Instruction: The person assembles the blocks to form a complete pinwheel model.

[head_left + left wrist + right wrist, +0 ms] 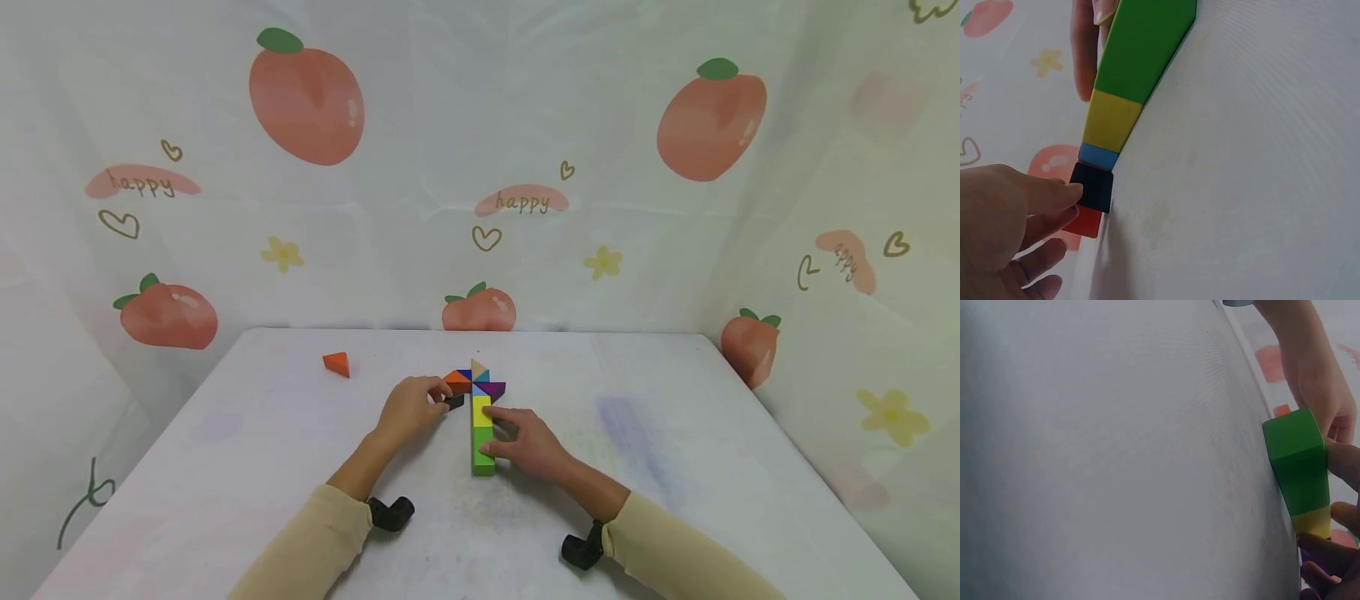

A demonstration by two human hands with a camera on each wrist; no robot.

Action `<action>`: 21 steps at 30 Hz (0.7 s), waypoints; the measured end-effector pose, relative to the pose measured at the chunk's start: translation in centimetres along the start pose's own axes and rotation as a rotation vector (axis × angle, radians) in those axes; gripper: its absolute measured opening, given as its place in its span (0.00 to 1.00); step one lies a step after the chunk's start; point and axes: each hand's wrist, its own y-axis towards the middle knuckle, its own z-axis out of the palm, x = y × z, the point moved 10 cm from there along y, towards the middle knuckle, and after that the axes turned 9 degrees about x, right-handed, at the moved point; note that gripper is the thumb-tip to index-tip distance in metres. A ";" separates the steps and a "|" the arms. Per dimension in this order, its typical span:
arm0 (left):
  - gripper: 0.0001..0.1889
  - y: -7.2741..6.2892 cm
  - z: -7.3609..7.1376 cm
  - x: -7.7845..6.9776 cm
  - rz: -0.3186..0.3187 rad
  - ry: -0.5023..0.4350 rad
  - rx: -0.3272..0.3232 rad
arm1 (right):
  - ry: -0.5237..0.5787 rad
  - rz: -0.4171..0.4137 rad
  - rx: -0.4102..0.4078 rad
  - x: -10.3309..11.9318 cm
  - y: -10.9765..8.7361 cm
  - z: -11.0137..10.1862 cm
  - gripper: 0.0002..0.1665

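Note:
My left hand (411, 408) pinches a small black block (454, 402) between thumb and fingers, close beside the pinwheel of coloured blocks. In the left wrist view the black block (1093, 187) overlaps a red block (1085, 223) and sits by a blue block (1099, 155). My right hand (528, 443) touches the column below the pinwheel, thumb at the green block (483, 454) and a finger at the yellow block (482, 411). An orange block (457, 379), a purple block (492, 389) and a tan triangular block (477, 368) belong to the pinwheel.
A loose orange block (337, 364) lies at the back left of the white table (255, 467). Behind the table hangs a patterned cloth (420, 108). Both wrists wear black devices; one wrist device (392, 514) is near the left sleeve.

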 end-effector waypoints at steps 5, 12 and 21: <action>0.07 0.3 0.2 -0.1 -0.008 -0.029 -0.002 | 0.003 -0.012 -0.002 0.0 0.0 0.0 0.38; 0.08 0.7 0.6 -0.3 0.003 -0.032 -0.021 | 0.002 -0.013 -0.003 -0.1 0.0 0.0 0.38; 0.08 1.0 0.9 -0.6 -0.001 -0.064 -0.036 | 0.005 -0.021 -0.006 0.2 -0.1 0.0 0.38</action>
